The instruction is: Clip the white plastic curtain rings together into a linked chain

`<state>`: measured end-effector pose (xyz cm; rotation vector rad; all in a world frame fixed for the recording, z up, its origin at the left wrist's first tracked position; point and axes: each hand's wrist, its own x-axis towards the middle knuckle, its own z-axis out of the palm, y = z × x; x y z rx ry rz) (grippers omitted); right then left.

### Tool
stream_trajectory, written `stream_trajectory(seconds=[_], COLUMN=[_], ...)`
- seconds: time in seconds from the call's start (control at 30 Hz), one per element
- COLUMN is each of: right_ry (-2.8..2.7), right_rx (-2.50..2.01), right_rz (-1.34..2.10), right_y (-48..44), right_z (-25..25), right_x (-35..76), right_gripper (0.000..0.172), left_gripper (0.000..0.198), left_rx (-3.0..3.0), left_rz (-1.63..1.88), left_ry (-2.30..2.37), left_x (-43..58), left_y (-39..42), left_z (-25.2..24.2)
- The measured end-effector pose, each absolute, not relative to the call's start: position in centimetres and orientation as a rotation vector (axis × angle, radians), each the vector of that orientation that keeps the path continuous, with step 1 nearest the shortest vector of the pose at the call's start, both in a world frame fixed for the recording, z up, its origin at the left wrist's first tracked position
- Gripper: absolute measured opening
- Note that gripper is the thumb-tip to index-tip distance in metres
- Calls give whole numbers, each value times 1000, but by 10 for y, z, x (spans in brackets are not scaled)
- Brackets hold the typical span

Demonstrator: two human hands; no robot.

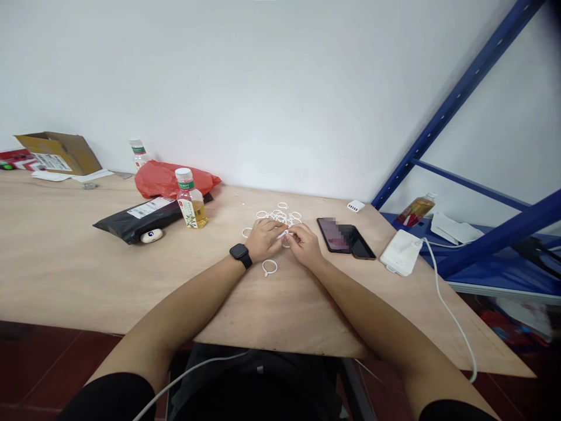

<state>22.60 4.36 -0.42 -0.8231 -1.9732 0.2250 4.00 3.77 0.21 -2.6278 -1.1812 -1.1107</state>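
Observation:
Both hands meet over the middle of the wooden table [210, 292]. My left hand [263, 240], with a black watch [240, 252] on its wrist, pinches a white plastic ring [284, 234] from one side. From the other side my right hand [304, 242] has its fingers closed on the same ring, which they partly hide. Just beyond my fingers lies a loose pile of similar white rings [279, 215], each with a small eyelet, like curtain rings. One separate ring [270, 268] lies nearer to me, and another [246, 233] is left of my left hand.
To the left are a drink bottle [193, 202], a red plastic bag [160, 178], a black parcel [140, 219], a small white case [151, 235] and an opened carton [61, 153]. Two phones [357, 242], a white power strip [401, 252] with its cable and a blue shelf frame [456, 105] stand right.

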Motion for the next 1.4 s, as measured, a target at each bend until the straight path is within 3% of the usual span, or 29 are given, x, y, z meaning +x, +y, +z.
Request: stream_trajectory(seconds=[0.6,1.4], right_ry=[-2020,-2036], right_rx=[-795,-802], right_rz=[116,259], right_y=[46,46], right_z=[-3,-7], right_x=[230,227], right_gripper=[16,19], left_gripper=[21,22], left_rx=[-2619,-2620], left_rz=[-1270,-1370], left_ry=[-1198,-1330], left_x=[41,40], left_y=[39,42], left_z=[2,-2])
